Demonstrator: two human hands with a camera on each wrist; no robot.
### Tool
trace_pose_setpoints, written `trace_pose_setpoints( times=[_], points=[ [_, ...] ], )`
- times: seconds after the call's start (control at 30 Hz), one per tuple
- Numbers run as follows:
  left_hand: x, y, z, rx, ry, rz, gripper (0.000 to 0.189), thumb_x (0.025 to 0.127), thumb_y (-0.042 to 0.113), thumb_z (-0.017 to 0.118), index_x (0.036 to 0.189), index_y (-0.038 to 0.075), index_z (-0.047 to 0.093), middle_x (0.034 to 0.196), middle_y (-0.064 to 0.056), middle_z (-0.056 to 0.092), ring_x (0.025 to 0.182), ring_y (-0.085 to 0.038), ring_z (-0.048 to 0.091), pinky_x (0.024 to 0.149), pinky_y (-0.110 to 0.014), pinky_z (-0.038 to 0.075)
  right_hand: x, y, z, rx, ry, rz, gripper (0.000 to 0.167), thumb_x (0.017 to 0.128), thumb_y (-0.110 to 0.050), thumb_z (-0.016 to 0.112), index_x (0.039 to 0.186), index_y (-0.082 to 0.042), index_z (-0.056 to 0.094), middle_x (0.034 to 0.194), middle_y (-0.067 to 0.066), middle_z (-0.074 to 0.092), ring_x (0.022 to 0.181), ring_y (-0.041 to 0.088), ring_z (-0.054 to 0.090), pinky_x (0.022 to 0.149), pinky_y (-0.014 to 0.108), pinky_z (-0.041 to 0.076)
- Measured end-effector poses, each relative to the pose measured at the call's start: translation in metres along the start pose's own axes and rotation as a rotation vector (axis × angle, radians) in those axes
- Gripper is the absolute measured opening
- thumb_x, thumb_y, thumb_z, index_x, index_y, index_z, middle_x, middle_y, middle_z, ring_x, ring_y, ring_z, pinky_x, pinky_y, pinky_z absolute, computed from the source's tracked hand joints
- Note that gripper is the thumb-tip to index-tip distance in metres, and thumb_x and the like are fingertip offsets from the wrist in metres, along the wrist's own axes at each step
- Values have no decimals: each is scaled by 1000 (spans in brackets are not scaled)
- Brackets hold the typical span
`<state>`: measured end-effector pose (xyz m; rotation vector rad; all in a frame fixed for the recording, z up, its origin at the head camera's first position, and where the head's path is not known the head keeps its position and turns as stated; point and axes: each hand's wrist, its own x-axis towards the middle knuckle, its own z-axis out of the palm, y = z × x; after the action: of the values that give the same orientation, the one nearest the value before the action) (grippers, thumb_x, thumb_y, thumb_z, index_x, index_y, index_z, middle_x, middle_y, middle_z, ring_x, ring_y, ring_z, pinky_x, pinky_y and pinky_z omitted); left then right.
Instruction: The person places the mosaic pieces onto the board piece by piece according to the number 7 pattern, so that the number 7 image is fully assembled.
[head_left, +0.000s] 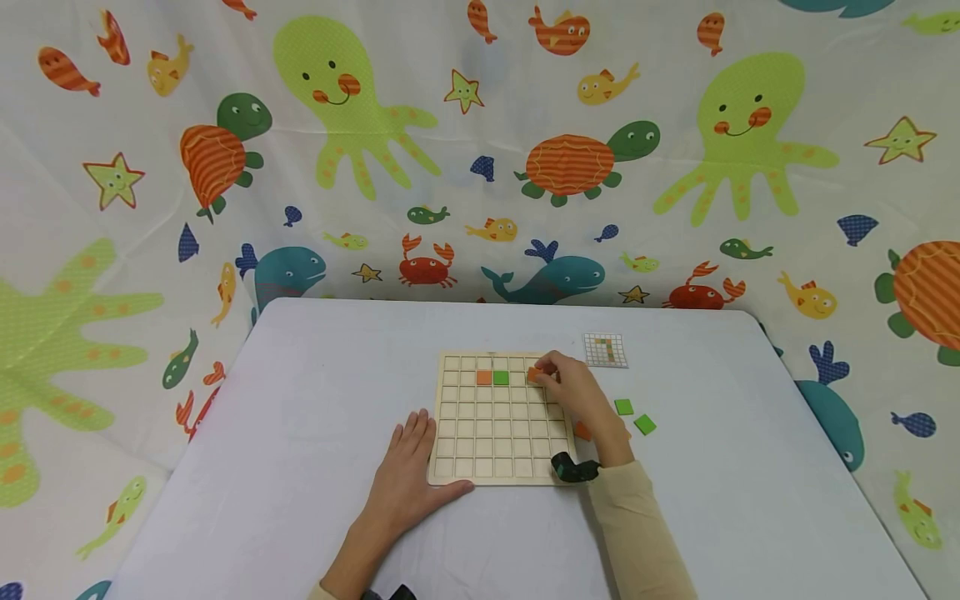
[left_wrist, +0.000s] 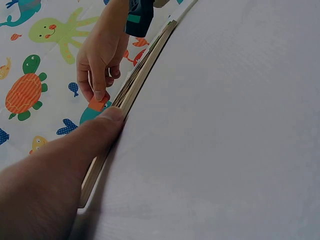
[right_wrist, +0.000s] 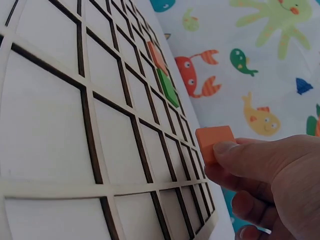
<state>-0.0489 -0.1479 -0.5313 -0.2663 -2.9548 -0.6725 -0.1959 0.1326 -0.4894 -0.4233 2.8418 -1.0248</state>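
A wooden grid board (head_left: 502, 429) lies on the table. One orange tile (head_left: 484, 377) and one green tile (head_left: 501, 378) sit side by side in a row near its far edge. My right hand (head_left: 576, 390) pinches another orange tile (right_wrist: 214, 140) between thumb and fingers, just above the board's far right part. Along the board's left side and near corner rests my left hand (head_left: 408, 475), fingers straight and thumb on the near edge. In the left wrist view that thumb (left_wrist: 107, 122) touches the board's rim.
Right of the board lie two green tiles (head_left: 624, 407) and an orange tile (head_left: 582, 431) partly hidden by the right arm. A small printed pattern card (head_left: 606, 351) lies beyond them. A patterned sea-animal cloth (head_left: 465, 167) hangs behind the white table (head_left: 315, 400).
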Motion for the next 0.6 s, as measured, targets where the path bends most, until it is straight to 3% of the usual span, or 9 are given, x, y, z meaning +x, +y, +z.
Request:
trace_pose_setpoints(
  times=[0.6],
  points=[
    [0,-1,1,1,3,12,117,73,79,68,150,-5,40,161,-20,33,153,-34,27,127,-50,22,9,-8,10,-5,-31,-34,21,99,-21,65,116,-9,67,107,6,72,89,18,63,82,37,57]
  ],
)
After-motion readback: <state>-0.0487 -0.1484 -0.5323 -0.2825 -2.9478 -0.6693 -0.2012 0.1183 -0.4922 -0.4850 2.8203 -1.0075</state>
